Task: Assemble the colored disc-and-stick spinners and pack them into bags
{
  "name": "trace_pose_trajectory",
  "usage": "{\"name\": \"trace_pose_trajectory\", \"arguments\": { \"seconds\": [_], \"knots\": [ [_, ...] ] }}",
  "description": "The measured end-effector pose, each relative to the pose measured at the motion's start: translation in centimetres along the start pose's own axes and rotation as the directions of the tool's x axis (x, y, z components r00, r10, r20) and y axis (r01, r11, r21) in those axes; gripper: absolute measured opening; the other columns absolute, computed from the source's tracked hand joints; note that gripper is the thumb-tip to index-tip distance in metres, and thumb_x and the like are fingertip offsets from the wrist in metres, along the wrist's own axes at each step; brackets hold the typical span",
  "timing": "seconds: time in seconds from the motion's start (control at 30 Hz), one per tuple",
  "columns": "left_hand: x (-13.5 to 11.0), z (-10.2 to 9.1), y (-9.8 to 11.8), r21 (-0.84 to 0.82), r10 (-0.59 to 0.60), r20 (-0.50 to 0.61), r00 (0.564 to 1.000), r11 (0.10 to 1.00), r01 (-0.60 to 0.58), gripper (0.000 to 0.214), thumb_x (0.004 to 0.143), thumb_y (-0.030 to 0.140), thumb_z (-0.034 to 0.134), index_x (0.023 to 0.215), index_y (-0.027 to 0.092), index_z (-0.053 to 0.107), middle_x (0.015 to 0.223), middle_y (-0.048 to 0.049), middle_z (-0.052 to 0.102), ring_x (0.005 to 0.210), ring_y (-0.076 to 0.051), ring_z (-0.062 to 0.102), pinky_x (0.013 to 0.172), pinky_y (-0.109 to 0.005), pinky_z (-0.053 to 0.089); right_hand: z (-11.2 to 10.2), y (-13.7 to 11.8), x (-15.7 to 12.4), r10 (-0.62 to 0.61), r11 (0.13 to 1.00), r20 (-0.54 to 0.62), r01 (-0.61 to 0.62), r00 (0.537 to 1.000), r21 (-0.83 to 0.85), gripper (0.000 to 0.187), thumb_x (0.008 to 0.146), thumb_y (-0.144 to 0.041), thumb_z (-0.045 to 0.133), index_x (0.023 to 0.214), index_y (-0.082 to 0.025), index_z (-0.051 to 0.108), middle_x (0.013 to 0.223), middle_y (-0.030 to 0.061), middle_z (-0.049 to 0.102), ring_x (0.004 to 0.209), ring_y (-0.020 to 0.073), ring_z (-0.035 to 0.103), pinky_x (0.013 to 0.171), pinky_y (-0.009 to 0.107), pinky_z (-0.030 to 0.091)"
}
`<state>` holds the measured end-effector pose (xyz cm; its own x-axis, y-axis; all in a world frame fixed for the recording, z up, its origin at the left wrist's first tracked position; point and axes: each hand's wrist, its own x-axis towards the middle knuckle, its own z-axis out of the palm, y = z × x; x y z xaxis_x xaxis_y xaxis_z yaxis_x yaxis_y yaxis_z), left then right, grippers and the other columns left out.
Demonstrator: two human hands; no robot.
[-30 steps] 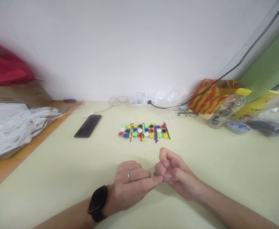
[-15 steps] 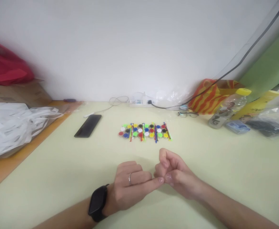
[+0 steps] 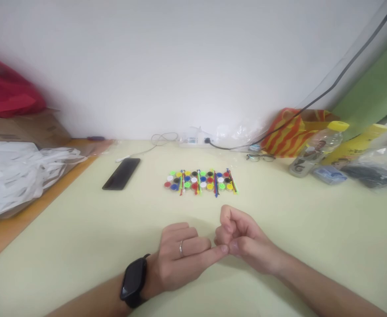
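Discs (image 3: 203, 179) and sticks (image 3: 216, 185) lie arranged in rows; our left hand (image 3: 183, 255) touches our right hand (image 3: 244, 244), both curled, grip contents unclear.

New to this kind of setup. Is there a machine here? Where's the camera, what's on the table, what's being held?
No machine: these are a person's bare hands, seen from a camera worn on the head, looking forward and down.

The left hand, with a black square-faced watch on its wrist, points its index finger against the thumb of the curled right hand. I see nothing held, though something tiny could be hidden.

On the pale yellow-green table, beyond the hands, lie small round pieces with multicoloured tops and thin multicoloured sticks. A flat black phone lies left; a clear yellow-capped bottle stands right.
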<state>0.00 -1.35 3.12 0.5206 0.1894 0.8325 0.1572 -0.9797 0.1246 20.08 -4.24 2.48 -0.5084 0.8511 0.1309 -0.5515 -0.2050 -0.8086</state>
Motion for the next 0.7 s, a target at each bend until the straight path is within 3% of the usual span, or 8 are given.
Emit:
{"name": "trace_pose_trajectory", "arguments": {
  "seconds": [0.47,0.6,0.7],
  "knots": [
    [0.0,-0.08,-0.09,0.027,0.022,0.023,1.0,0.999,-0.022,0.02,0.083,0.003,0.075,0.099,0.016,0.073,0.063,0.0044,0.066,0.048,-0.009,0.045,0.047,-0.03,0.03,0.29,-0.93,-0.42,0.057,0.994,0.001,-0.057,0.998,-0.089,0.025,0.078,0.0,0.052,0.09,-0.022,0.047,0.073,-0.0064,0.049,0.063,0.009,0.038,0.059,0.024,0.026],
    [-0.32,0.13,-0.1,0.042,-0.035,0.064,0.997,0.999,0.032,0.031,0.088,0.009,0.073,0.118,0.014,0.07,0.072,0.002,0.07,0.053,-0.01,0.054,0.049,-0.029,0.037,0.23,-0.99,-0.41,0.064,0.991,-0.019,-0.066,0.998,-0.113,0.026,0.078,-0.002,0.051,0.093,-0.022,0.046,0.073,-0.0063,0.05,0.062,0.0097,0.036,0.06,0.025,0.027],
    [-0.58,0.41,-0.11,0.018,-0.111,0.015,0.994,0.994,0.11,0.037,0.089,0.011,0.074,0.125,0.013,0.067,0.08,-0.0015,0.072,0.062,-0.012,0.063,0.057,-0.028,0.047,0.2,-0.95,-0.28,0.023,0.99,-0.036,-0.027,0.999,-0.137,0.028,0.079,-0.002,0.05,0.099,-0.023,0.046,0.067,-0.0078,0.049,0.06,0.0102,0.034,0.059,0.025,0.025]
  ]
}}
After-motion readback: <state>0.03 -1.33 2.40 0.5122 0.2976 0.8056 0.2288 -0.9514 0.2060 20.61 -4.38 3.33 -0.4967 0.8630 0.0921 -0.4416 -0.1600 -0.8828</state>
